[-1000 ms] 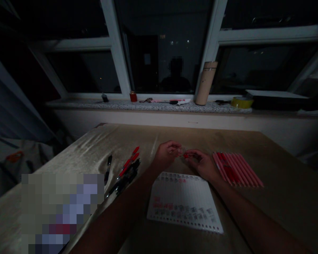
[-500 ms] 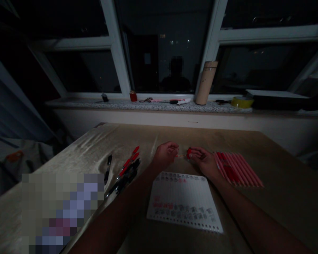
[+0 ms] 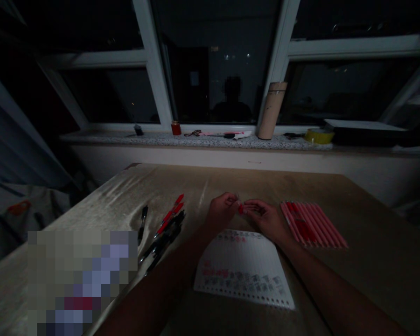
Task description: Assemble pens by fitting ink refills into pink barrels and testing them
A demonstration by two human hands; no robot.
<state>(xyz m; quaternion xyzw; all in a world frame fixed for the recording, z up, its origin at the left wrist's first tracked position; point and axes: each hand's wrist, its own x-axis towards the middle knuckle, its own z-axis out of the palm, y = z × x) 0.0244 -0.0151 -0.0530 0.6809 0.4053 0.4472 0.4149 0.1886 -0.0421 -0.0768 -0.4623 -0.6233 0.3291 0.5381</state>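
Above the notepad, my left hand (image 3: pixel 224 209) and my right hand (image 3: pixel 264 217) meet at the fingertips. Both are closed around a small red pen part (image 3: pixel 241 208), which shows between them. My fingers hide most of it. Below them lies a sheet of lined spiral-notebook paper (image 3: pixel 245 261) with red and black scribbles, its punched edge towards me. Left of my forearm is a heap of black pens (image 3: pixel 166 235), with red pens (image 3: pixel 173 210) at its far end. A row of pink pencil-like sticks (image 3: pixel 324 224) with darker red pieces lies beside my right hand.
One black pen (image 3: pixel 143 219) lies apart on the left of the table (image 3: pixel 266 182). A blurred-out patch covers the near left corner. Along the windowsill (image 3: pixel 210 142) stand a red jar (image 3: pixel 176 128), a wood-coloured flask (image 3: pixel 272 112) and yellow tape (image 3: pixel 318 136).
My hands have come together, closing the gap where a thin stick showed between them. The red part in my right fingers has moved left to my left fingertips.
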